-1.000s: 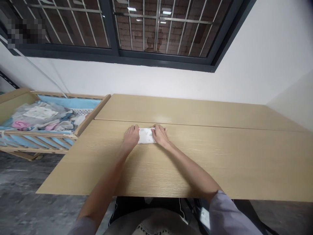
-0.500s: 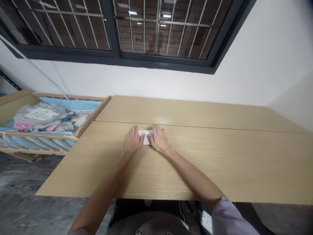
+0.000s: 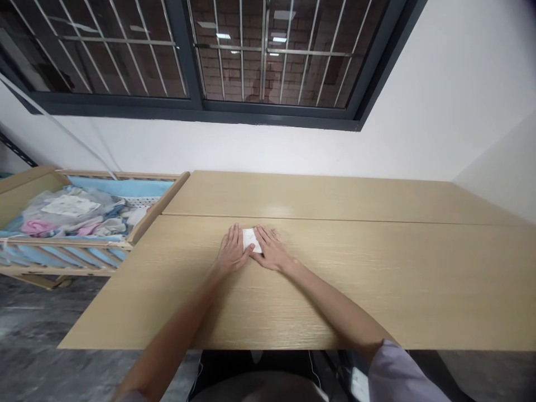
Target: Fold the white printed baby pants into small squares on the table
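Head view: left hand (image 3: 233, 252) and right hand (image 3: 271, 252), both flat, half-cover folded cloth (image 3: 250, 239).

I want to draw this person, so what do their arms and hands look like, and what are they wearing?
Two bare hands, the left hand and the right hand, with no gloves, rings or watch showing. The forearms are bare. A pale lilac sleeve is pushed up on the right arm.

Left hand (image 3: 233, 255), right hand (image 3: 271, 254) flat on small folded white cloth (image 3: 250, 239), wooden table (image 3: 377, 279); crib (image 3: 84, 212) left.
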A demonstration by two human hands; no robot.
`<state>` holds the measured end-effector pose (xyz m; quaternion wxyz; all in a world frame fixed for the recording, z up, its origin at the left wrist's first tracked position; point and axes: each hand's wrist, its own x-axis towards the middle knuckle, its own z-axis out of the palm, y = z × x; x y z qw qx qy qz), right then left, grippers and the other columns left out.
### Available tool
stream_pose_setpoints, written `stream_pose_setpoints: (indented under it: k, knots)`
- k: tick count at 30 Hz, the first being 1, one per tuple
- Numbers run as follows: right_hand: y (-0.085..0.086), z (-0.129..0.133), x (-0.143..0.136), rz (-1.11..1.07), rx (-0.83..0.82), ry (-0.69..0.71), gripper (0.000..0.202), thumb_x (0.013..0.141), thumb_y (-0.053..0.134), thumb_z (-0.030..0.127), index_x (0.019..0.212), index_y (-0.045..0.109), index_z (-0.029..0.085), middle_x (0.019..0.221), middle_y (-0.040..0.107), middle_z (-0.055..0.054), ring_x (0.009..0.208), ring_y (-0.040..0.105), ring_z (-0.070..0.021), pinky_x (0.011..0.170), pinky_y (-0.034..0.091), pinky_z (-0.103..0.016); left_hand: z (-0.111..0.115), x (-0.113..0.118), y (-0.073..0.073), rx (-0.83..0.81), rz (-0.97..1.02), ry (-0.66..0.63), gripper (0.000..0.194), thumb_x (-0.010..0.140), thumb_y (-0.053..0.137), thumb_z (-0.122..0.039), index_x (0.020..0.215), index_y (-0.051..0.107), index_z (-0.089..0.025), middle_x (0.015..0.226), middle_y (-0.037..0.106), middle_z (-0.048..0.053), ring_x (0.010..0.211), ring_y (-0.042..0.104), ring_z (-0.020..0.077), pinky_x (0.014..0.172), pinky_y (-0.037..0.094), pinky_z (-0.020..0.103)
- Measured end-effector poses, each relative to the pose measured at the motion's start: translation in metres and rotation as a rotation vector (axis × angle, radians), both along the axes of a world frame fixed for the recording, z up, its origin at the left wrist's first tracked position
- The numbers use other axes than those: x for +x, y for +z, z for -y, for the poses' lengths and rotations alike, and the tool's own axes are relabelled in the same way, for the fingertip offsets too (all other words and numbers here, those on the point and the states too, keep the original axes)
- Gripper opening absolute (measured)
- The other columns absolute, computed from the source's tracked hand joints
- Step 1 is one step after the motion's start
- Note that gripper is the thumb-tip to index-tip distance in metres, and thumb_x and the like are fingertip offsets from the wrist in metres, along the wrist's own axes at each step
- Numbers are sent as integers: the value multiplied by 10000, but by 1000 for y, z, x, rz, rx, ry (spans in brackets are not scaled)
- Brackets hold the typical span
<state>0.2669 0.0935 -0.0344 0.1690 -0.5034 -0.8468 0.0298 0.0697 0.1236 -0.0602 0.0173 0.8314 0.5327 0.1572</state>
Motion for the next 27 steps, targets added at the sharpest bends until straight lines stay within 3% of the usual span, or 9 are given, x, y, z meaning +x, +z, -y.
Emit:
stream_pose_setpoints:
  k: [4, 9, 13, 17, 20, 23, 27]
  knots:
    - [3, 7, 20, -47, -51, 6, 823, 1015, 327, 631, 1623, 177, 97, 1655, 236, -200, 1558, 177, -297, 1251, 153, -533, 3, -7, 6, 35, 29, -1, 838, 1003, 270, -597, 1580, 139, -3, 1645, 219, 289, 1558, 159, 351, 1215, 251, 551]
    - [20, 16, 34, -102, -61, 59, 795, 1032, 294, 608, 1635, 112, 123, 1688, 146, -163, 1569, 108, -302, 1244, 168, -532, 20, -17, 29, 180, 29, -125, 827, 991, 360, -598, 1577, 182, -42, 1625, 296, 270, 1531, 257, 343, 1206, 264, 490]
    - [30, 16, 36, -111, -33, 147, 755, 1010, 410, 579, 1603, 255, 137, 1629, 325, -180, 1506, 283, -321, 1215, 214, -523, 26, -23, 40, 97, -28, -201, 748, 965, 430, -617, 1527, 339, -132, 1535, 474, 216, 1426, 437, 340, 1145, 335, 478]
    - [18, 6, 35, -117, -88, 147, 774, 960, 538, 516, 1577, 288, 120, 1564, 421, -212, 1452, 377, -337, 1194, 224, -534, 18, -24, 38, -4, -55, -194, 857, 866, 588, -654, 1500, 361, -125, 1550, 451, 227, 1430, 430, 361, 1138, 342, 497]
    - [3, -4, 32, -189, -70, 105, 708, 930, 568, 374, 1549, 318, 138, 1547, 451, -192, 1434, 406, -303, 1185, 238, -506, 9, -20, 37, -32, -28, -160, 763, 851, 657, -525, 1462, 404, -143, 1532, 478, 217, 1442, 422, 340, 1155, 327, 480]
    - [-5, -15, 27, -276, -41, 51, 575, 908, 514, 233, 1467, 410, 144, 1468, 538, -177, 1380, 467, -278, 1158, 263, -487, 0, -13, 41, -36, 6, -117, 542, 877, 596, -290, 1387, 473, -155, 1438, 572, 199, 1361, 515, 311, 1135, 348, 458]
    - [7, -30, 22, -401, -40, -31, 461, 874, 506, 194, 1334, 491, 160, 1300, 643, -145, 1270, 546, -280, 1138, 272, -505, -4, -6, 58, -31, 87, -34, 358, 888, 453, -134, 1227, 565, -158, 1184, 701, 154, 1155, 638, 286, 1061, 410, 444]
